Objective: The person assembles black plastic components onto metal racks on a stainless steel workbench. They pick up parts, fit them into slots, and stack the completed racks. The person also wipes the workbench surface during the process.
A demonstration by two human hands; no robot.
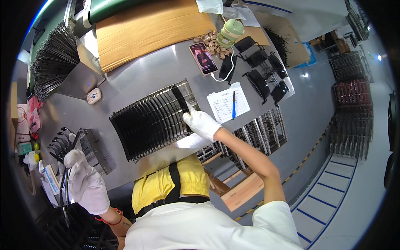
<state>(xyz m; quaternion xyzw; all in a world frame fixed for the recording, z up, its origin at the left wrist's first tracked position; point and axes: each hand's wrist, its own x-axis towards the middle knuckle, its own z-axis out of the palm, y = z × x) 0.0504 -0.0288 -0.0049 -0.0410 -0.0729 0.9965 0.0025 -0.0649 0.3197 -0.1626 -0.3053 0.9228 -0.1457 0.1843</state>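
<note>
My right hand (202, 124), in a white glove, pinches near the lower end of a dark curved strip (180, 99) at the right end of a wire rack (189, 88). A close row of similar black curved pieces (143, 123) fills the rack to the left. At the lower left, my white-gloved left hand (85, 181) is closed around some thin black rods (66, 196), whose ends hang below it. Just beyond that hand stands a metal fixture (95, 151) with several black hooked rods (61, 139) beside it. The left fingers partly hide what they grip.
A metal bin (81, 79) of thin black rods stands at the back left, near a small white case (94, 96). Brown cardboard (152, 33) lies behind. A lit phone (203, 58), green device (230, 33), paper sheet (221, 104), blue pen (233, 104) and dark visor-like pieces (258, 83) lie right.
</note>
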